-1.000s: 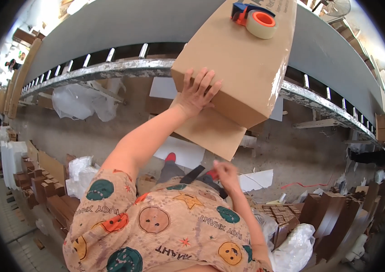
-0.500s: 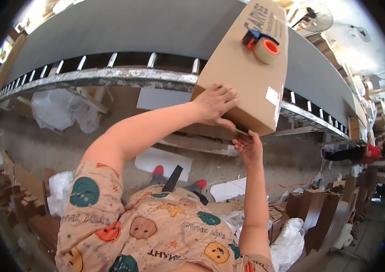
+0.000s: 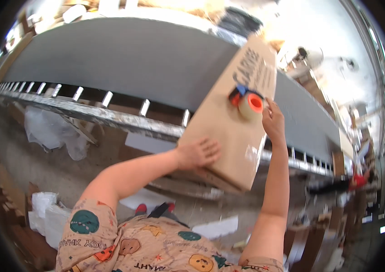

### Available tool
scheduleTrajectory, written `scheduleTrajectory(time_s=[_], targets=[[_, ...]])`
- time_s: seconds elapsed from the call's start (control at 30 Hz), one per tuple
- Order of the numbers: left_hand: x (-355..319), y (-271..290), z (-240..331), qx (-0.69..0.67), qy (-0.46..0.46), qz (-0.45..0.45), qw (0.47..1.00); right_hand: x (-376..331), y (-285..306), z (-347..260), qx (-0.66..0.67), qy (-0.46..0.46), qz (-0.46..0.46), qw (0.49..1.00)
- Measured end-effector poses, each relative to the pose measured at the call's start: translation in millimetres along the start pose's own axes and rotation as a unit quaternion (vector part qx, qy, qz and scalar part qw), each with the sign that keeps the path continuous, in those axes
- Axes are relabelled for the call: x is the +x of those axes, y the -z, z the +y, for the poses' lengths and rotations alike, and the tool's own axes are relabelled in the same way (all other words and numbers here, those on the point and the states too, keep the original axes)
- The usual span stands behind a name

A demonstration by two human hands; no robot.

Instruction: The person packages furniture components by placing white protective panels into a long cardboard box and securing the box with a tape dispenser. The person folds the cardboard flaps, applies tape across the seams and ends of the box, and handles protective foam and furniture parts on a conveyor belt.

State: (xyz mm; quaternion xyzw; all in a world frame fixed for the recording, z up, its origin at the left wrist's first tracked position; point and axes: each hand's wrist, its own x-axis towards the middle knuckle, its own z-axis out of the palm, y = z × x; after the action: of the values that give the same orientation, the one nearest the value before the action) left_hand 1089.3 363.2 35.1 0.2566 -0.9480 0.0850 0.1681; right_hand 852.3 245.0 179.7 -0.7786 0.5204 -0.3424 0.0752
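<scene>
Belt: In the head view, a grey conveyor (image 3: pixel 124 59) crosses a workshop, the far background washed out by glare, its outer edges lost in black.
Worker: A person in red (image 3: pixel 357 182) at far right is blurred.
Left hand: The left hand (image 3: pixel 198 153) lies palm down on the box's near left edge, fingers slightly spread; the thumb is hard to make out.
Right hand: The right hand (image 3: pixel 274 121), fingers bent, is beside the tape dispenser (image 3: pixel 249 109); blur hides whether it grips.
Box: The carton (image 3: pixel 231 143) lies between both hands, dispenser on top.
</scene>
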Motion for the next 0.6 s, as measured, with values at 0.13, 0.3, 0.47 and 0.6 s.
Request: scheduleTrajectory(time_s=[0.13, 0.3, 0.47, 0.6], targets=[[0.4, -4.2, 10.7, 0.011, -0.024, -0.014, 1.000, 72.9, -49.3, 94.7, -0.236, 0.009, -0.092, 0.967], [-13.2, 4.0, 5.1, 0.026, -0.010, 0.004, 1.000, 56.6, -12.6, 38.2, -0.180, -0.148, -0.343, 0.910], [0.9, 6.3, -27.3, -0.077, -0.061, -0.064, 0.993, -74.9, 32.7, 68.2, 0.214, -0.534, -0.211, 0.790], [0.3, 13.5, -44.9, -0.110, -0.122, -0.068, 0.984, -205.9, 56.7, 31.0, 0.252, -0.602, -0.066, 0.755]])
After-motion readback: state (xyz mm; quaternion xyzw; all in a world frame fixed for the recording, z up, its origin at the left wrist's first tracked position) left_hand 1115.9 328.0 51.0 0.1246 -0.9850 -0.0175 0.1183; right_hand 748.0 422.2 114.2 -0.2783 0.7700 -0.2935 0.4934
